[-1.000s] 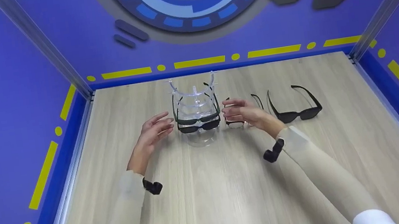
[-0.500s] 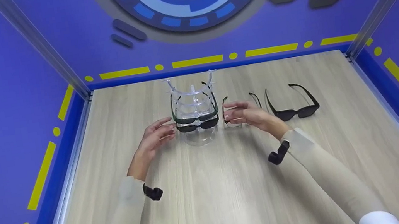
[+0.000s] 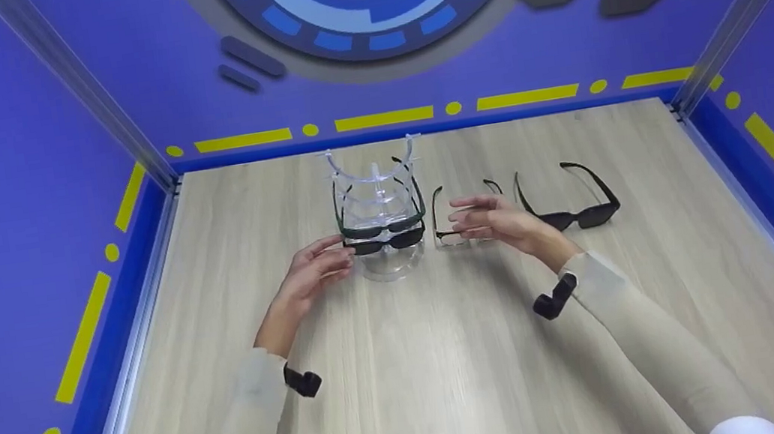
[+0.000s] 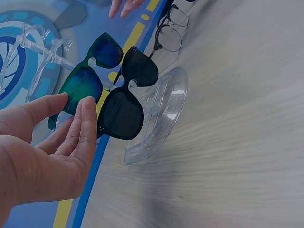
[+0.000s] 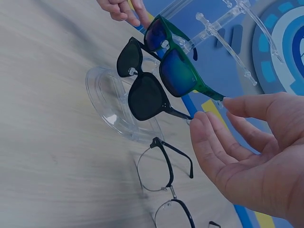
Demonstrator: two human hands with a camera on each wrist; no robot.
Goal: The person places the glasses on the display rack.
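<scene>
A clear display stand [image 3: 377, 182] holds two pairs of sunglasses one above the other. The upper pair is green-framed sunglasses [image 5: 178, 71] with blue-green lenses; below it sit black sunglasses [image 4: 121, 113]. My left hand [image 3: 313, 274] is at the stand's left side, fingers relaxed, fingertips right at the left end of the black pair. To the right of the stand, my right hand [image 3: 505, 224] hovers with loosely bent fingers and nothing between them. Beneath it, partly hidden in the head view, half-rimmed eyeglasses [image 5: 168, 164] with clear lenses rest on the table.
Another pair of black sunglasses [image 3: 593, 217] stands on the wooden table [image 3: 408, 365] at the right, temples pointing back. Blue panels [image 3: 532, 60] with yellow markings close off the back and sides, joined by metal corner posts [image 3: 89, 92].
My right hand has drawn away to the right from the stand. The left hand has shifted slightly right and nearer me, to the lower sunglasses. The glasses keep their places.
</scene>
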